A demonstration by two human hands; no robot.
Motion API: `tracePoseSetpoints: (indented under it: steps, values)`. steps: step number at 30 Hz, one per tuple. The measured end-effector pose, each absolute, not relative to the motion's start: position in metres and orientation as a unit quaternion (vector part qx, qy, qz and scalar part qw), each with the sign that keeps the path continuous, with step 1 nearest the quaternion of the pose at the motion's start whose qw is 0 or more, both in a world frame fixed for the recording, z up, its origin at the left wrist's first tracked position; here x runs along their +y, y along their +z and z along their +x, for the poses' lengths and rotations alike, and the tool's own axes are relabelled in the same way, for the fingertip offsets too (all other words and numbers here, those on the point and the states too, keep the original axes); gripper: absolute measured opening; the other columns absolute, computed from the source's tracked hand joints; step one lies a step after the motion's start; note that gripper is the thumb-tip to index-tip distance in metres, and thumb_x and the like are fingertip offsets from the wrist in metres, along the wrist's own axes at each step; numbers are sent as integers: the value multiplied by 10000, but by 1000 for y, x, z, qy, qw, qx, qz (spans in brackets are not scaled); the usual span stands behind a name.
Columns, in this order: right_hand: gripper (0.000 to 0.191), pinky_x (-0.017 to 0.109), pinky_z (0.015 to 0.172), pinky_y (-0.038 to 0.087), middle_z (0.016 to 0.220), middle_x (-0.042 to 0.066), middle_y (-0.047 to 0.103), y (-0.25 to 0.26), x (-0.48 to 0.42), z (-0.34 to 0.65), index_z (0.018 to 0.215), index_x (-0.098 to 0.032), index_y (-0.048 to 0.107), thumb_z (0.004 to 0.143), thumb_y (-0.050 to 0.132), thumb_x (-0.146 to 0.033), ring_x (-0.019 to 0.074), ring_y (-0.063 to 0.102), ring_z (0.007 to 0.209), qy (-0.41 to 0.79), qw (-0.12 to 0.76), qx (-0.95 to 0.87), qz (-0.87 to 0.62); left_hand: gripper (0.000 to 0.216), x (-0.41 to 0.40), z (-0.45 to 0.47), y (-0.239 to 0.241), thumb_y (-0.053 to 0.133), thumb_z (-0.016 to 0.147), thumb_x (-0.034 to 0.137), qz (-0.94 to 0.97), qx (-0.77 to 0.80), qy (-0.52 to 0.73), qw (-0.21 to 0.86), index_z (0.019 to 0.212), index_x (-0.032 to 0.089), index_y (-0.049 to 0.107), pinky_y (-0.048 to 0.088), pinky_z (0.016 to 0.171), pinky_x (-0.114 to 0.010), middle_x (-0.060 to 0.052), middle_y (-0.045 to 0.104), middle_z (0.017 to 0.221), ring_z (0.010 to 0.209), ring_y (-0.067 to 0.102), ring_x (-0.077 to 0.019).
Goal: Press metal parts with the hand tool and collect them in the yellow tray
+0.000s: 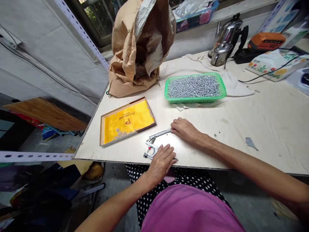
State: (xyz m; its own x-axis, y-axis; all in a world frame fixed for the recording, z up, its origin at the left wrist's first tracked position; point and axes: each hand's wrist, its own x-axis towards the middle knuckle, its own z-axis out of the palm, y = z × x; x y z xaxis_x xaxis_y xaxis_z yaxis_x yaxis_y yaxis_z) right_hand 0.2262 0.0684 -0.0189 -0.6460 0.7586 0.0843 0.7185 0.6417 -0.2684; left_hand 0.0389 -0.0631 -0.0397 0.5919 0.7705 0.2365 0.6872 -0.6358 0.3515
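Note:
A pair of metal pliers (152,145) with a C-shaped jaw, a small coil spring and a red bit at the jaw lies near the table's front edge, handles spread. My left hand (162,160) covers the lower handle, fingers bent over it; the handle's tip pokes out beyond them. Curled round the end of the upper handle is my right hand (184,129). Left of the pliers sits a shallow cardboard box (101,130) lined in printed yellow, with small silvery screw-like pieces in its near corner and along its right side.
Farther back, a green plastic basket (195,100) brims with similar silvery pieces on a cloth. A large open brown paper bag (122,64) stands behind the box. Kettle (229,30), metal pot (220,54), orange battery pack (266,41) and a cable occupy the back right.

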Motion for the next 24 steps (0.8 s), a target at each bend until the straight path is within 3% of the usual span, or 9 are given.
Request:
tracePoseSetpoints:
  steps: [3,6,10,16,20,24]
  values:
    - [99,318,702,298,966,98,600,-6,61,212,941,-151,634,904,575,-221,216,474,872,101,86,-903,-409,251,-63,40,-39,463,976,253,883,412,203,103,1137,155,628,407,1091,-515,-114,654,1244,1279,522,-263]
    - [120,327,706,294,1009,86,585,8,45,179,979,-193,661,905,581,-241,221,454,911,105,85,-944,-302,256,-63,40,-42,460,970,237,878,418,202,116,1119,143,645,454,1044,-479,-122,687,1161,1180,594,-261]
    - [115,350,717,300,987,85,581,12,29,132,828,-187,682,891,586,-198,233,428,953,99,42,-983,-151,270,-68,36,-52,434,919,127,878,429,163,137,926,143,703,559,822,-363,-92,724,851,825,690,-219]
    - [162,363,753,314,897,80,593,-1,33,108,750,-154,648,888,564,-141,223,443,929,90,29,-989,-111,259,-72,31,-70,443,856,79,880,433,137,140,877,136,695,550,705,-296,-75,707,783,699,660,-190]
    - [122,338,737,337,875,43,611,-3,25,102,826,-173,627,912,543,-156,195,481,865,168,99,-974,-111,281,-73,33,-81,422,868,98,877,442,134,135,978,128,680,559,767,-339,-97,718,877,784,663,-216]
    - [142,307,709,385,851,43,611,24,23,105,870,-176,599,939,476,-158,174,497,795,208,254,-934,-143,252,-74,37,-63,482,891,150,866,450,174,131,1091,139,635,558,843,-335,-105,705,1031,906,654,-221]
